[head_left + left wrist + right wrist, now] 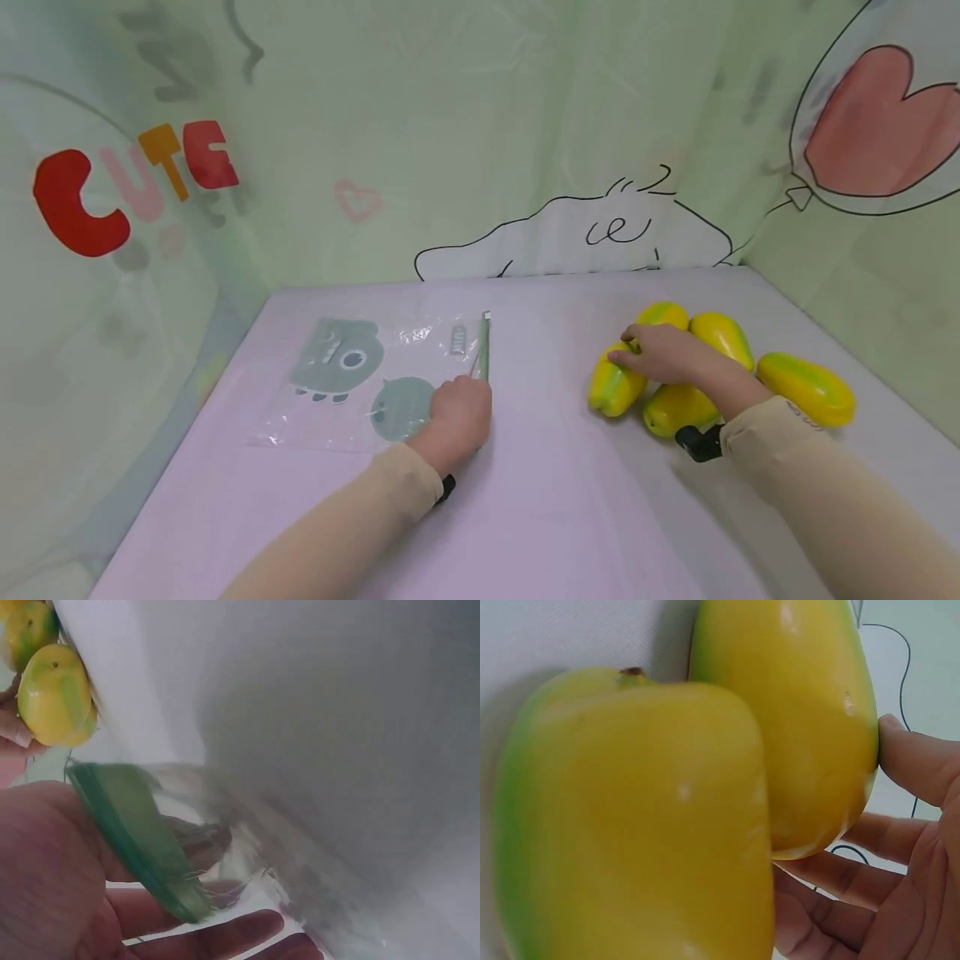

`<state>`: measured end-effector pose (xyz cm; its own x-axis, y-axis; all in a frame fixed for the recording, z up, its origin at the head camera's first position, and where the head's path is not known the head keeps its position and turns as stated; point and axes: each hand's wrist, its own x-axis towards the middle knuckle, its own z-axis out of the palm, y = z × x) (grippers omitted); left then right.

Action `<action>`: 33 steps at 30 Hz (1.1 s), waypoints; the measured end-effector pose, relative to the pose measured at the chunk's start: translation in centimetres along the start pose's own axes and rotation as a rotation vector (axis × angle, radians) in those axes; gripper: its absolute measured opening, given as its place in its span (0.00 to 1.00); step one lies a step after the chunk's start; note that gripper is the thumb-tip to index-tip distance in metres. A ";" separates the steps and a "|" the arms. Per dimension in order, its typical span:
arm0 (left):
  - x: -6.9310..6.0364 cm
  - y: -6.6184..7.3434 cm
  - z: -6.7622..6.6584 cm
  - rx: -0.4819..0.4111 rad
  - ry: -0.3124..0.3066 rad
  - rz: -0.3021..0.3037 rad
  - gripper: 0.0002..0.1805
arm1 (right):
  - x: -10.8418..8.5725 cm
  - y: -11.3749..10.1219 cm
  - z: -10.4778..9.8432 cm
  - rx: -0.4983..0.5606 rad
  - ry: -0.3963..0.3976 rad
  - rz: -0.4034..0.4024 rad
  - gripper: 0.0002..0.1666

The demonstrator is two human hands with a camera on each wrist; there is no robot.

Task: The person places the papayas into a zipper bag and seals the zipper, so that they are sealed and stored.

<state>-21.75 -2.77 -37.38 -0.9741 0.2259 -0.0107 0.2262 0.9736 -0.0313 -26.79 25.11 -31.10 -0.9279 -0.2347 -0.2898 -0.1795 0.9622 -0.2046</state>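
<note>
A clear zip bag point(337, 358) with grey-green cartoon prints lies flat on the left of the table. My left hand point(461, 408) grips its right edge, by the zip side; in the left wrist view, the green zip strip point(135, 836) crosses the palm and some fingers show through the plastic. On the right, my right hand point(663, 354) holds the leftmost yellow-green papaya point(613, 387), its thumb and fingers on different sides of the fruit. The right wrist view shows that papaya point(795, 727) between thumb and fingers, partly hidden by a nearer papaya point(637, 825).
Several more papayas cluster around my right hand: one behind point(663, 314), another at back right point(722, 337), one below the wrist point(678, 408) and one farther right point(806, 387). Printed curtains point(480, 142) surround the pale table point(540, 517) at the back and sides.
</note>
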 end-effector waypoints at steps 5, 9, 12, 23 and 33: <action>-1.0 0.4 0.2 0.065 0.154 -0.019 0.07 | -0.2 0.0 0.0 0.025 0.015 -0.044 0.38; -1.6 0.8 0.7 0.061 0.316 -0.044 0.21 | -0.2 0.2 0.0 0.072 0.030 -0.061 0.38; -1.9 0.9 1.0 0.049 0.376 -0.064 0.31 | -0.3 0.3 0.0 0.114 0.032 -0.061 0.38; -2.6 1.0 1.2 -0.066 0.477 -0.111 0.40 | -1.4 1.0 0.1 0.234 0.050 -0.143 0.40; -2.6 0.4 1.4 -0.176 0.422 -0.128 0.38 | -1.9 1.7 0.3 0.254 0.079 -0.158 0.41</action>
<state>-19.09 -3.06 -38.80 -0.9185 0.0616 0.3906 0.1356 0.9770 0.1646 -25.26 27.18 -31.16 -0.9195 -0.3574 -0.1639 -0.2452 0.8470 -0.4716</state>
